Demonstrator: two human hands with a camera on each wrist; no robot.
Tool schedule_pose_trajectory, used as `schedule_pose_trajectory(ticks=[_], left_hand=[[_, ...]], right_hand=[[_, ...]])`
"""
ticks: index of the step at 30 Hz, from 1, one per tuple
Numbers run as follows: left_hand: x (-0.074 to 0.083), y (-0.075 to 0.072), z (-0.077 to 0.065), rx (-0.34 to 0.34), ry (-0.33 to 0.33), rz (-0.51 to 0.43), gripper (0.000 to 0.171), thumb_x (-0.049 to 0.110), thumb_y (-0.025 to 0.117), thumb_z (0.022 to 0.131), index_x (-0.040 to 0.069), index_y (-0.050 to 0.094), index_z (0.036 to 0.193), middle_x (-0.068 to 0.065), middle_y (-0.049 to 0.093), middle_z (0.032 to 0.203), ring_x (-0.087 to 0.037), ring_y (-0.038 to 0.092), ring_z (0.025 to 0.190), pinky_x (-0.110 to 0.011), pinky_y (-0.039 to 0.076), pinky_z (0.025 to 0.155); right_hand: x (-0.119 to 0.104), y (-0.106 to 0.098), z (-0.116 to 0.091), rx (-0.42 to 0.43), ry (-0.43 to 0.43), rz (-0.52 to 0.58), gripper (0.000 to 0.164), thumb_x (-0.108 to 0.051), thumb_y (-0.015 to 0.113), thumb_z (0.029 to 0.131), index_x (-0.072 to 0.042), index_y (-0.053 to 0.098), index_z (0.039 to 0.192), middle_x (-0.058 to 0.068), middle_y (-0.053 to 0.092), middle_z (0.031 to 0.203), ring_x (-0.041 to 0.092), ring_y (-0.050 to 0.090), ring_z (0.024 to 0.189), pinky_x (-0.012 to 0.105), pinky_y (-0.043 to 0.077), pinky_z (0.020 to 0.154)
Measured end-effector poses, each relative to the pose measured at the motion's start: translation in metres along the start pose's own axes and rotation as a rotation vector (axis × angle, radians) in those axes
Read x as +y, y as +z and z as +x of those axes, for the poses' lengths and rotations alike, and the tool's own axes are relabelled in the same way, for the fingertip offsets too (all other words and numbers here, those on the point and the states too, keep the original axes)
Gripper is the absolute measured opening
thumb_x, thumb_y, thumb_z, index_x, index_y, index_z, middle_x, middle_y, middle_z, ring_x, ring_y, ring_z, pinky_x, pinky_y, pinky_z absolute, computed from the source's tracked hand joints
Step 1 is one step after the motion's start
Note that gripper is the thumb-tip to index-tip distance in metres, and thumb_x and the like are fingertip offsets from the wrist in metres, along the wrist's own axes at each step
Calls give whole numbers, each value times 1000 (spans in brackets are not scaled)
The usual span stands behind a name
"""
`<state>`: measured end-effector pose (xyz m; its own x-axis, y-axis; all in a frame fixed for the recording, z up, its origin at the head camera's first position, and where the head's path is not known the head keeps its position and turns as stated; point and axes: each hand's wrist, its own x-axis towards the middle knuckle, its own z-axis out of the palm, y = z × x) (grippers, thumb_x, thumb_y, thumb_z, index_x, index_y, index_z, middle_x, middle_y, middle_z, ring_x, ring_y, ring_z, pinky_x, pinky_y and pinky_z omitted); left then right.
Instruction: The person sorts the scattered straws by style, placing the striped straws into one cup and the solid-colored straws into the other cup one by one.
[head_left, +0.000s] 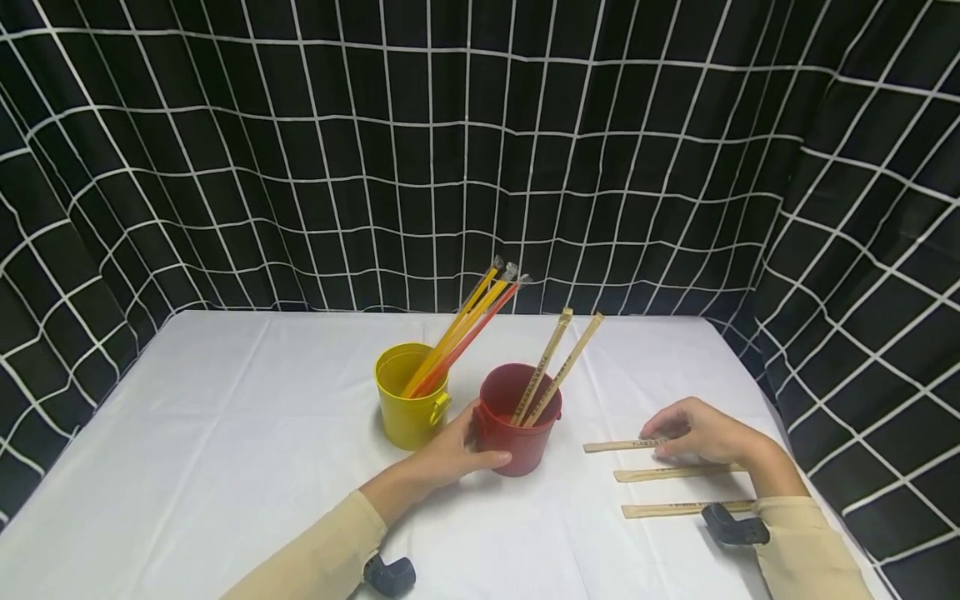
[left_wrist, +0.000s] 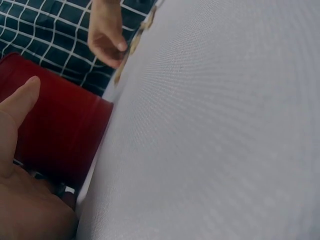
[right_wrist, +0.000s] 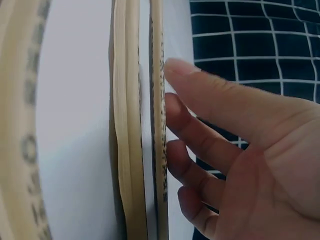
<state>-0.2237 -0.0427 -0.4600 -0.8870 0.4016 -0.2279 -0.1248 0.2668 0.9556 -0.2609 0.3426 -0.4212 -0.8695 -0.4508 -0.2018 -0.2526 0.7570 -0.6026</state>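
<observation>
My left hand (head_left: 448,454) holds a small red bucket (head_left: 517,457), with the thumb across its front in the left wrist view. Two paper-wrapped straws (head_left: 542,367) lean inside it toward the upper right. At the right, three more wrapped straws lie on the table: a far one (head_left: 611,447), a middle one (head_left: 648,475) and a near one (head_left: 652,510). My right hand (head_left: 705,433) is at the far straw, thumb on the near side, fingers beyond it. A gap shows between thumb and forefinger in the right wrist view, the fingertips right beside the straw (right_wrist: 159,125).
A yellow bucket (head_left: 405,421) stands left of the red one, close to my left fingers. Yellow and orange-red straws (head_left: 468,321) in clear wrap lean out of it. White cloth (head_left: 247,433) covers the table, and a black grid curtain (head_left: 450,167) hangs behind.
</observation>
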Motion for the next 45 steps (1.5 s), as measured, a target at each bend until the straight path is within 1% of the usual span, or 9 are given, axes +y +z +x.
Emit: schedule_pose_trajectory(ticks=[4, 8, 13, 24, 29, 33, 38, 41, 45], left_hand=[[-1, 0, -1, 0, 10, -3, 96, 40, 79, 77, 34, 20, 153, 0, 28, 161, -26, 22, 152, -56, 24, 122], [-2, 1, -1, -7, 12, -2, 97, 39, 80, 77, 34, 20, 153, 1, 27, 162, -25, 21, 152, -55, 23, 123], [-3, 1, 0, -10, 33, 5, 95, 35, 80, 78, 32, 21, 153, 1, 26, 162, -25, 21, 152, -53, 22, 124], [-3, 1, 0, -4, 45, 22, 94, 30, 79, 79, 29, 22, 153, 0, 26, 162, -26, 21, 152, -53, 20, 124], [-4, 0, 1, -6, 48, 15, 94, 30, 80, 78, 30, 23, 153, 1, 26, 162, -25, 21, 152, -52, 20, 124], [-4, 0, 2, -8, 64, 16, 92, 29, 79, 79, 30, 23, 152, 1, 26, 162, -26, 21, 152, -53, 20, 124], [-3, 0, 1, 7, 91, 26, 88, 26, 77, 82, 32, 23, 152, 4, 27, 161, -23, 20, 153, -53, 17, 125], [-2, 2, 1, 20, 104, 35, 88, 24, 76, 82, 32, 23, 152, 5, 27, 161, -23, 20, 153, -53, 17, 125], [-2, 5, 0, 34, 113, 40, 89, 24, 77, 82, 33, 22, 152, 5, 26, 162, -24, 20, 152, -54, 17, 125]], right_hand=[[4, 0, -2, 45, 57, -55, 26, -16, 76, 77, -7, 72, 101, 12, 75, 102, 29, 70, 98, 51, 56, 90], [7, 2, -3, 69, 71, -78, 20, -12, 76, 77, -7, 72, 95, 8, 75, 94, 17, 66, 85, 37, 57, 80], [6, 3, -2, 95, 86, -85, 16, -9, 76, 75, -7, 72, 90, 2, 71, 83, 12, 58, 76, 24, 51, 70], [-3, 2, -1, 144, 35, -140, 7, -8, 73, 78, -10, 72, 85, 0, 69, 78, 10, 57, 77, 29, 51, 75], [-6, -5, -2, 218, -16, -160, 4, -11, 73, 81, -13, 70, 83, -1, 72, 83, 13, 60, 85, 39, 50, 81], [-9, -12, -1, 315, -71, -156, 4, -13, 73, 83, -13, 69, 85, 0, 71, 84, 6, 59, 83, 38, 50, 81], [-20, -15, 5, 537, -91, -65, 13, -13, 70, 87, -7, 70, 98, 9, 73, 94, -9, 55, 80, 20, 50, 71], [-25, -17, 4, 623, -106, 35, 24, -15, 69, 89, -3, 68, 109, -6, 72, 95, -14, 55, 82, 12, 48, 69], [-31, -20, -3, 648, -112, 200, 33, -15, 68, 90, 1, 62, 119, -28, 63, 93, -14, 59, 85, 5, 50, 74]])
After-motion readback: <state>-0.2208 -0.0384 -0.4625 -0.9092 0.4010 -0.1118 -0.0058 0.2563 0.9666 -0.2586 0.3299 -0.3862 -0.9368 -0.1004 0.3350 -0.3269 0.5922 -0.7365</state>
